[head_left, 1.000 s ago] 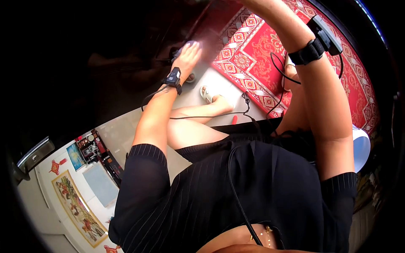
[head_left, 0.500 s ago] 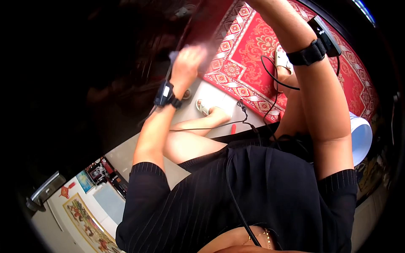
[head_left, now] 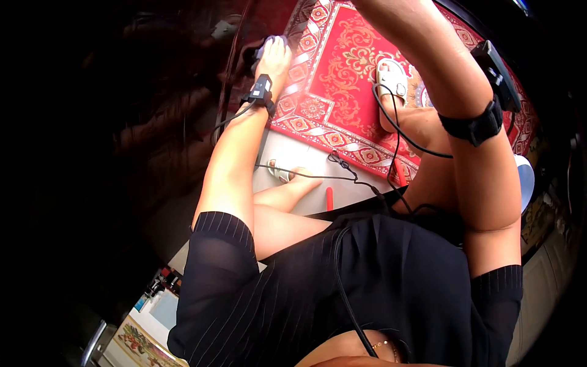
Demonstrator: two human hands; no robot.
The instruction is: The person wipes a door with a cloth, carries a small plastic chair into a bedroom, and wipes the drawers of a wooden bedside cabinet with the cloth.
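My left hand [head_left: 274, 60] lies on a bunched purple-grey cloth [head_left: 261, 51], its fingers close together over it. The cloth is against a dark, glossy upright surface [head_left: 183, 104] that mirrors parts of the scene. A black device is strapped to my left wrist. My right forearm reaches up past the top edge, so my right hand is out of view. Another black device [head_left: 496, 74] is strapped to that forearm.
A red patterned rug [head_left: 350, 92] lies below, with my sandalled foot [head_left: 391, 79] on it. Black cables [head_left: 312, 176] cross over my legs. A red object [head_left: 329, 199] is on the pale floor. A white-and-blue round container [head_left: 524, 182] shows at right, a metal handle [head_left: 96, 344] at lower left.
My left hand has dipped towards my body, then moved up again with the cloth along the dark surface. The rug and my feet have shifted left in view; my right forearm has shifted slightly right.
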